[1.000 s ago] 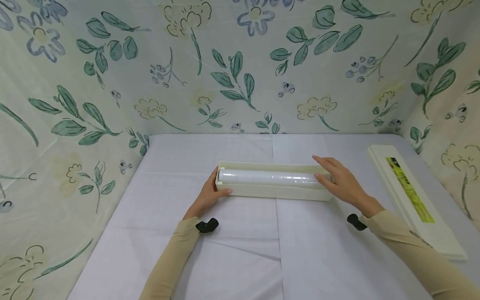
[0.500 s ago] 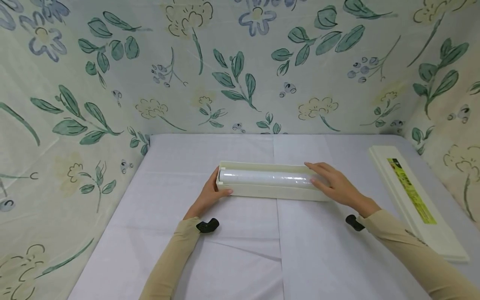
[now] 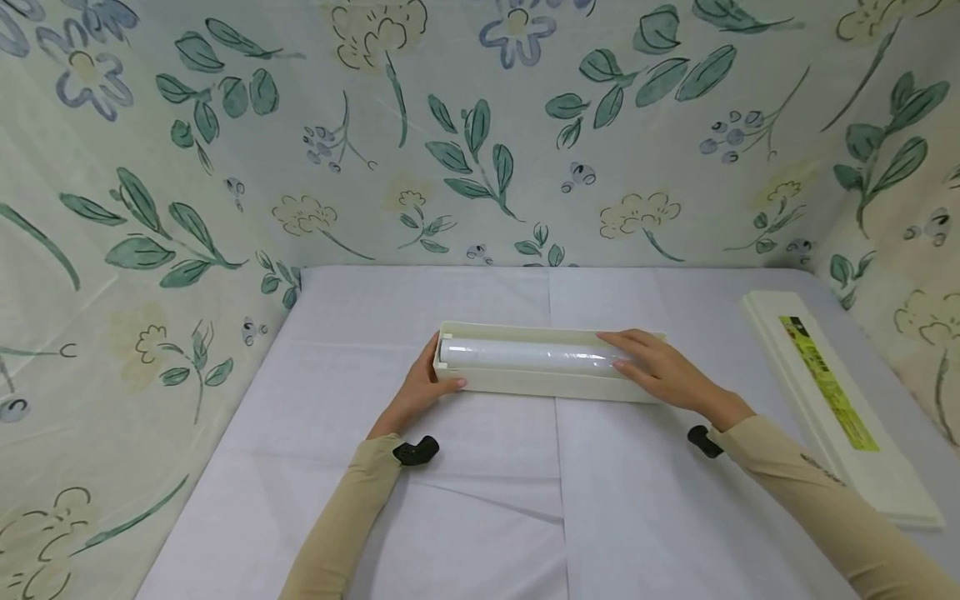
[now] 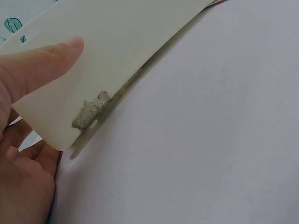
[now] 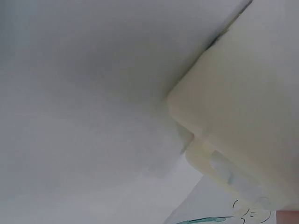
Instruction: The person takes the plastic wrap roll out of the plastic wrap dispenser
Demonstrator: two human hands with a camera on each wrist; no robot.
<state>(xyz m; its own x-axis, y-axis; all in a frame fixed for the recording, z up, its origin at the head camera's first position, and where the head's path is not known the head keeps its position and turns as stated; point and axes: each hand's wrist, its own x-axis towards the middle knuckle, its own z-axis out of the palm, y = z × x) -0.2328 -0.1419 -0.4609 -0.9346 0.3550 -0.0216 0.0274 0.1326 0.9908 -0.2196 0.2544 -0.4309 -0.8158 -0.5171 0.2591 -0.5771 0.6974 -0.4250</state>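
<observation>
Head view: left hand (image 3: 418, 386) is gripping box (image 3: 517, 382), probably bracing it well; right hand (image 3: 666, 367), spread and unclamped, is lying over roll (image 3: 525, 353).

Behind the creased white tabletop (image 3: 480, 533) rises a pale wall (image 3: 525, 117) with green leaves (image 3: 447, 157) and bluish flowers (image 3: 517, 21); similar patterning continues along the tabletop's left and right.

Soft, even light fills the head view, with small white glints along the shiny roll (image 3: 532, 354) and a faint, blurry-edged shadow on the white cloth (image 3: 637, 500) near the right sleeve (image 3: 810, 483). The left wrist view is grayer; the right is dim and hazy, the box (image 5: 243, 93) low in contrast.
</observation>
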